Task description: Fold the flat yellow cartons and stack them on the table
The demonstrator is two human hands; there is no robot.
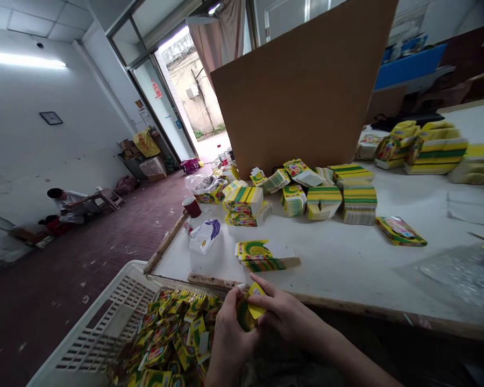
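Observation:
A small yellow box (pixel 256 302) is held between my two hands at the table's front edge. My left hand (pixel 232 333) grips it from the left, thumb and fingers around it. From the right, my right hand (pixel 280 309) has its fingers on the box's upper part. Just beyond them, a short row of flat yellow-green cartons (pixel 262 255) lies on the white table (pixel 331 269). Below and left of my hands, a white plastic basket (pixel 89 333) holds many small yellow boxes (pixel 173 333).
Stacks of flat cartons (pixel 325 201) stand before a tall cardboard sheet (pixel 298 97). A dark red mug (pixel 191 207) and a tissue pack (pixel 205 235) are at the table's left. Clear plastic (pixel 460 274) lies right. A person (pixel 70 201) sits far left.

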